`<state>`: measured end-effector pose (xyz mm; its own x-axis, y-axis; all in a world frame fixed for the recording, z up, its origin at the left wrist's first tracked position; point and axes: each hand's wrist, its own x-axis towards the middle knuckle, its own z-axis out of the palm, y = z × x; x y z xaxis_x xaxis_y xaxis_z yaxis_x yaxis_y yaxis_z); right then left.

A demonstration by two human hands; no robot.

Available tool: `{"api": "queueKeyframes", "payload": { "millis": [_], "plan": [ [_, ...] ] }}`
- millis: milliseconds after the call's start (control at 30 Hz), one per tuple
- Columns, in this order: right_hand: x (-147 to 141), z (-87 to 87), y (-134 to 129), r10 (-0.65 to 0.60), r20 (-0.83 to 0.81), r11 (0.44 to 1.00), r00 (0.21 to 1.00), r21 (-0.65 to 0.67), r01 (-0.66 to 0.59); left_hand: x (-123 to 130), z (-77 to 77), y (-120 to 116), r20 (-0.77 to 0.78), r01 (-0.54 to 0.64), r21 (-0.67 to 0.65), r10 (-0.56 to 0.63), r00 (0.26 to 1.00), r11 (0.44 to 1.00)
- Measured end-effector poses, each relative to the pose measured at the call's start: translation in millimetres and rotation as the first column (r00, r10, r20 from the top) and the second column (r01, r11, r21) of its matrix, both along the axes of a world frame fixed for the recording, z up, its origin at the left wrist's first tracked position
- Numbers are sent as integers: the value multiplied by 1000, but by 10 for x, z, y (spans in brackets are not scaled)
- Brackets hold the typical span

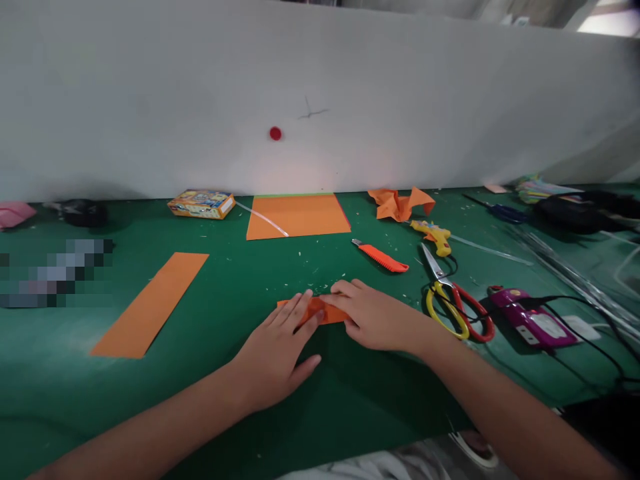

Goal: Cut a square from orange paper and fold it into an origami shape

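Observation:
A small folded piece of orange paper (pixel 330 315) lies on the green table near the middle of the head view, partly covered by both hands. My left hand (pixel 280 353) rests on its left part with fingers spread and the thumb apart. From the right, my right hand (pixel 375 313) presses on the paper's right part, its fingers bent together with the fingertips at the far edge. An orange paper strip (pixel 153 303) lies flat to the left. Farther back are flat orange sheets (pixel 300 217) by the wall.
On the green table (pixel 225 287) are an orange cutter (pixel 383 257), scissors (pixel 450 293), a yellow glue gun (pixel 433 237), crumpled orange paper (pixel 400 203) and a purple device (pixel 533 319) with cables. A small box (pixel 201 204) stands back left.

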<state>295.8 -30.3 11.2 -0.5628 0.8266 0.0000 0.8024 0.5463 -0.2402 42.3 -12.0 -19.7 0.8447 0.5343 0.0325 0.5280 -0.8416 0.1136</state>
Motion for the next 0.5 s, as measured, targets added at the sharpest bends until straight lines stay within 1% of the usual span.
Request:
{"api": "queueKeyframes", "payload": {
  "millis": [67,133,233,300,367,433,500],
  "plan": [
    [-13,-13,27,9,12,1000,1000,-7,-9,-6,25,33,-4,-16,-10,16,1000,1000],
    [-33,-1,36,9,37,1000,999,-15,-8,-9,40,69,-28,3,-5,-3,1000,1000],
    [-58,69,6,-13,97,1000,995,3,13,-13,46,96,-72,21,37,-19,997,999],
    [-49,128,-27,-51,137,999,989,13,50,-18,39,75,-95,9,71,-2,996,997],
    [-4,176,-47,-100,162,995,982,12,99,-25,29,28,-103,-60,118,72,992,991],
    [79,204,-38,-159,174,987,972,11,160,-32,23,-26,-104,-160,177,180,978,971],
    [178,217,-4,-228,178,973,957,5,231,-35,31,-62,-116,-217,233,249,962,948]
  ]
}}
